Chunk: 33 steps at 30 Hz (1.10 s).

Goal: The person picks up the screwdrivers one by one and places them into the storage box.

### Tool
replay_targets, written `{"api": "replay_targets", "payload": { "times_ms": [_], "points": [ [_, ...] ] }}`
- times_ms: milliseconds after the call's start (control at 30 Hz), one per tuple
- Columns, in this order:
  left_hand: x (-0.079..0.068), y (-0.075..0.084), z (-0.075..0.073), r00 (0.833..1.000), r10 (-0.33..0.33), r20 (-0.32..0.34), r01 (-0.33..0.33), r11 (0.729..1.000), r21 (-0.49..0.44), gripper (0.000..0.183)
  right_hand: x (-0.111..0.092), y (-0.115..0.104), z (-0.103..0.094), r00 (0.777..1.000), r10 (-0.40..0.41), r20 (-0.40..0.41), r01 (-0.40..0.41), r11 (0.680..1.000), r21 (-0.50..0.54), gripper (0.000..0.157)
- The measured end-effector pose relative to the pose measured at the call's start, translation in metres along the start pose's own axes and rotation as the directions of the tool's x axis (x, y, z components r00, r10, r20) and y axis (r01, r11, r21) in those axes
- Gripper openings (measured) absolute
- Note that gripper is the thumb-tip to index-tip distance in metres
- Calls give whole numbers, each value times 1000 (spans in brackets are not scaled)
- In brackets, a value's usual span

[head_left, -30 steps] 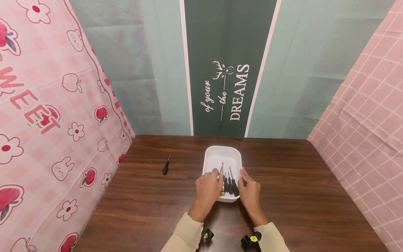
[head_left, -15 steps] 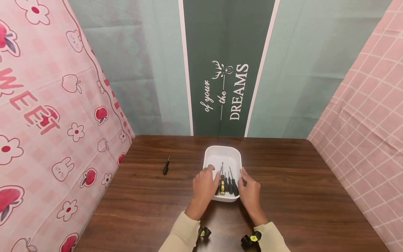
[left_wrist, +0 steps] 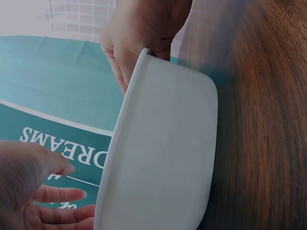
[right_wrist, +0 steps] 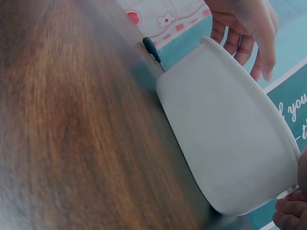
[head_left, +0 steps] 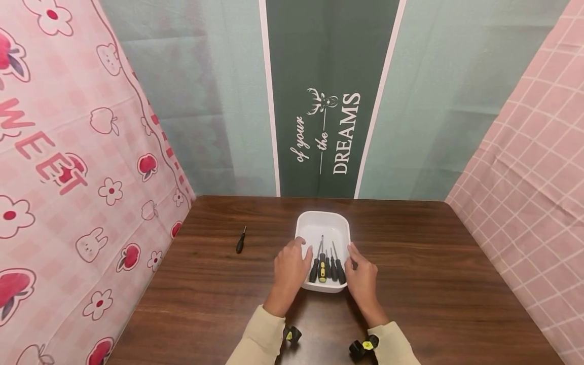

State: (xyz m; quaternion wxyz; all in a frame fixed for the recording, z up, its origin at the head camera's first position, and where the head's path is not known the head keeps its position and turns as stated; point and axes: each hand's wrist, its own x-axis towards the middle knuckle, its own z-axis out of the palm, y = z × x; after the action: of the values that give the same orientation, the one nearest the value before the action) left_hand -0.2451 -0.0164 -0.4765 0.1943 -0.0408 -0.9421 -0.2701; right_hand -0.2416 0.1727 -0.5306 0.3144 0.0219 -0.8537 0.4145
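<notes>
A white plastic tub (head_left: 321, 222) stands on the table with several screwdrivers lying side by side in it. One of these, a black-and-yellow screwdriver (head_left: 322, 271), lies among black-handled screwdrivers (head_left: 334, 272), their tips towards the tub's far end. My right hand (head_left: 363, 274) pinches the right rim between thumb and fingers. At the left rim is my left hand (head_left: 290, 266), thumb out over the tub. In the left wrist view the left hand (left_wrist: 29, 184) has its fingers extended and holds nothing; its fingertips are close to the rim, contact unclear.
A small black-handled screwdriver (head_left: 240, 242) lies alone on the brown wooden table (head_left: 205, 284), left of the tub. Fabric curtains (head_left: 237, 126) hang behind the table's far edge, and patterned pink cloths (head_left: 524, 167) hang at both sides.
My left hand has moved left, away from the screwdrivers to the tub's left rim, uncovering the black-and-yellow handle and a black one beside it. The right hand stays at its rim.
</notes>
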Motion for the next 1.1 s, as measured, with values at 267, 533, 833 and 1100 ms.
{"api": "replay_targets", "payload": {
  "times_ms": [267, 533, 833, 1100],
  "points": [
    [0, -6, -1, 1000, -18, 8, 18, 1000, -15, 23, -2, 0, 0, 1000, 4, 18, -3, 1000, -8, 34],
    [3, -11, 0, 999, -40, 24, 41, 999, -15, 24, -4, 2, 1, 1000, 0, 7, 0, 1000, -10, 34],
    [4, -16, 0, 999, -30, 23, 31, 999, -30, 22, -4, 0, 1, 1000, 5, 3, -5, 1000, -6, 33],
    [5, -18, 1, 998, -46, 34, 47, 998, -42, 21, -4, 0, 1, 1000, 4, 2, -4, 1000, -8, 33]
  ]
}}
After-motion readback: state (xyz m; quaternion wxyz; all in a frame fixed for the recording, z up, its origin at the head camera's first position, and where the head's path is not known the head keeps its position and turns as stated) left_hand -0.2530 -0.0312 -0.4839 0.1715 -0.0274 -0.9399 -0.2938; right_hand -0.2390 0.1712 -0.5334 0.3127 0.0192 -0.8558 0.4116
